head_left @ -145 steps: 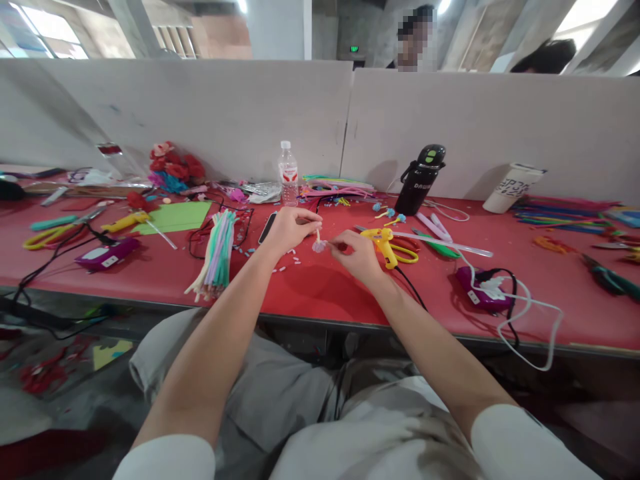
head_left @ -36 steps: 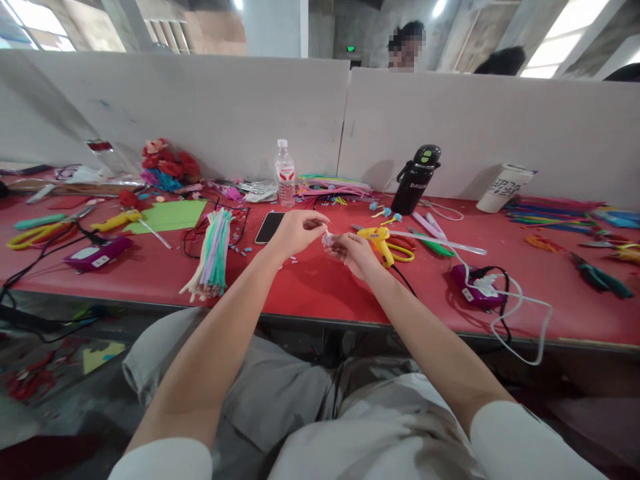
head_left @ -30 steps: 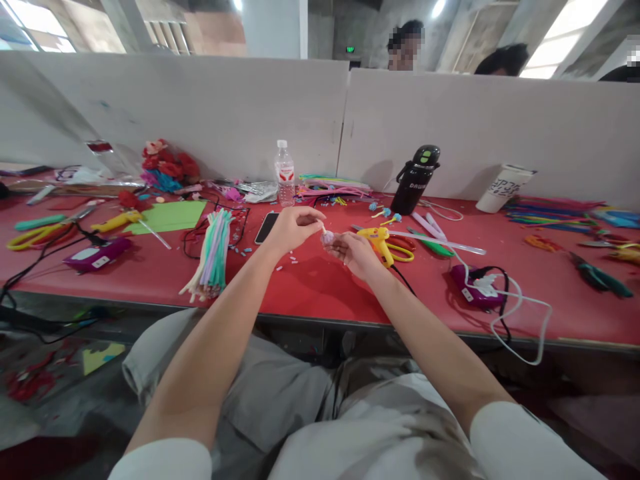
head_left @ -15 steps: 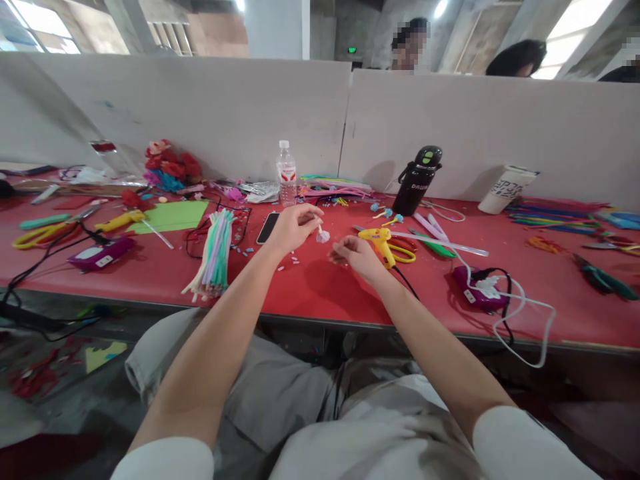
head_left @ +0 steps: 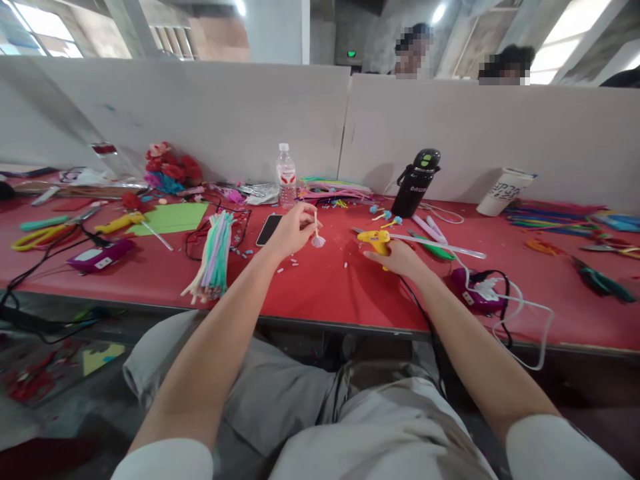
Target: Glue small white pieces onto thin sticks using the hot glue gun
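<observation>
My left hand (head_left: 297, 230) pinches the thin cream stem of a small flower, its pale purple head (head_left: 319, 242) hanging downward just above the red table (head_left: 320, 290). To the right, my right hand (head_left: 403, 259) is closed around the handle of a yellow glue gun (head_left: 373, 237), whose nozzle points left. A long clear glue stick (head_left: 450, 247) sticks out of the gun's back. The gun's black cord (head_left: 423, 310) runs down over the table edge. Small pale bits (head_left: 295, 261) lie below my left hand.
A bundle of pastel pipe cleaners (head_left: 216, 257) and a phone (head_left: 267, 231) lie left. Behind stand a water bottle (head_left: 287, 177), a black flask (head_left: 417, 183) and a white cup (head_left: 504, 192). A purple power box (head_left: 475, 297) with cables sits right. A partition (head_left: 225, 113) borders the table.
My right hand has moved right from near the flower and taken hold of the glue gun. My left hand has shifted slightly left and down with the flower. A small pale bit now shows on the table.
</observation>
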A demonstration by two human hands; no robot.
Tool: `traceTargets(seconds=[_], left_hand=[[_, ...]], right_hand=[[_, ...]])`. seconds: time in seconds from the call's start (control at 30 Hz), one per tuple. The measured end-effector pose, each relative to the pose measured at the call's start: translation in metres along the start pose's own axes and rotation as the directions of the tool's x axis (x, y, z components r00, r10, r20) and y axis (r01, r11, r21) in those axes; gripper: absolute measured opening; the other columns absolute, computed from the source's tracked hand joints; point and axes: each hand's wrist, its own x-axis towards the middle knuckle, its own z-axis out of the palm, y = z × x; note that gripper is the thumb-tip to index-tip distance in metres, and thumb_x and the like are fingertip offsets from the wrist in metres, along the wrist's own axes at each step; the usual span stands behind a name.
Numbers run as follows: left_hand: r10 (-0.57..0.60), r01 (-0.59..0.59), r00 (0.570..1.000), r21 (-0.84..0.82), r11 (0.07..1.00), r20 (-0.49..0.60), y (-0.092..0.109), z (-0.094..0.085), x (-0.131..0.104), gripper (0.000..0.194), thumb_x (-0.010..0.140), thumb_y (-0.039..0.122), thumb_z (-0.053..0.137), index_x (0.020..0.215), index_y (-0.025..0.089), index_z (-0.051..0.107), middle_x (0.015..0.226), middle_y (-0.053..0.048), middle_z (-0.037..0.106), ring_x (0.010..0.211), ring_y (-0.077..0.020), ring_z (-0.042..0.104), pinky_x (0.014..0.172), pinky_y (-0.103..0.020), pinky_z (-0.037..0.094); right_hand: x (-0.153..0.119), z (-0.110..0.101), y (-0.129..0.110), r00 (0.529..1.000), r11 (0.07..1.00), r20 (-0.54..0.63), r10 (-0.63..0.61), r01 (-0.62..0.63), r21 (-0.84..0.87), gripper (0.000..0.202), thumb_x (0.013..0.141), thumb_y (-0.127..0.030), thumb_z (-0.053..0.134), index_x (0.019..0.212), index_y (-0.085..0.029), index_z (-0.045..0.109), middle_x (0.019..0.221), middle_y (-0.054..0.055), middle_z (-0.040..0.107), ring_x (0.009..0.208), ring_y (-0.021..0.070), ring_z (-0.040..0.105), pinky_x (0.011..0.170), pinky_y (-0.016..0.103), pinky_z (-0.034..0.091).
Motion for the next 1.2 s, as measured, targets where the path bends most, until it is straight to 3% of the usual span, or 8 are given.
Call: traceTargets(seconds=[0.1,0.2,0.3,0.57,0.97,1.2], left_hand=[[0.007,-0.007,1.000,-0.015,1.000,0.007,-0.002,-0.001,0.000,0.024,0.085,0.011,0.055,0.108,0.017,0.050,0.093,-0.007,0.072,0.079,-0.0155,0.070,0.078,-0.031,0.054],[0.056,-0.055,0.998,0.024,0.998,-0.030,-0.008,-0.002,0.002,0.021,0.083,0.012,0.057,0.103,0.017,0.056,0.092,-0.006,0.069,0.084,-0.0163,0.070,0.080,-0.031,0.055],[0.087,-0.084,0.995,0.068,0.994,-0.047,-0.010,-0.001,0.002,0.020,0.082,0.014,0.058,0.101,0.017,0.060,0.089,-0.005,0.068,0.084,-0.0164,0.069,0.079,-0.030,0.056],[0.083,-0.084,0.996,0.061,0.995,0.019,-0.010,0.006,-0.001,0.020,0.081,0.019,0.061,0.101,0.017,0.063,0.087,-0.005,0.069,0.081,-0.0157,0.067,0.083,-0.032,0.056],[0.076,-0.077,0.997,0.115,0.990,0.011,-0.009,0.009,-0.001,0.021,0.080,0.019,0.063,0.101,0.018,0.063,0.086,-0.005,0.069,0.078,-0.0158,0.067,0.078,-0.032,0.056],[0.074,-0.075,0.997,0.115,0.991,0.009,-0.008,0.009,-0.001,0.019,0.080,0.019,0.063,0.099,0.018,0.062,0.085,-0.005,0.069,0.077,-0.0157,0.067,0.078,-0.032,0.056]], right_hand=[[0.010,0.019,-0.010,0.998,0.975,-0.021,-0.061,0.064,0.213,0.031,0.066,-0.048,0.076,0.068,-0.020,0.061,0.060,0.001,0.058,0.055,0.0156,0.050,0.055,0.030,0.038],[0.004,0.026,-0.025,0.992,0.802,0.050,-0.115,0.063,0.594,0.030,0.067,-0.044,0.076,0.081,-0.019,0.067,0.071,0.002,0.066,0.061,0.0156,0.056,0.060,0.030,0.045],[-0.008,0.027,-0.041,0.978,0.655,0.138,-0.158,-0.001,0.756,0.031,0.072,-0.048,0.073,0.076,-0.018,0.067,0.071,0.004,0.067,0.063,0.0152,0.060,0.065,0.030,0.049],[-0.020,0.034,-0.050,0.953,0.655,0.144,-0.268,0.071,0.753,0.033,0.081,-0.051,0.067,0.071,-0.019,0.064,0.066,0.001,0.063,0.060,0.0128,0.056,0.062,0.027,0.047],[-0.024,0.034,-0.052,0.959,0.713,0.183,-0.216,0.027,0.701,0.035,0.074,-0.053,0.072,0.068,-0.019,0.066,0.059,0.001,0.062,0.057,0.0134,0.055,0.056,0.025,0.044],[-0.024,0.035,-0.050,0.958,0.743,0.168,-0.234,0.065,0.666,0.036,0.079,-0.054,0.068,0.069,-0.020,0.064,0.059,0.001,0.061,0.054,0.0124,0.052,0.052,0.025,0.042]])
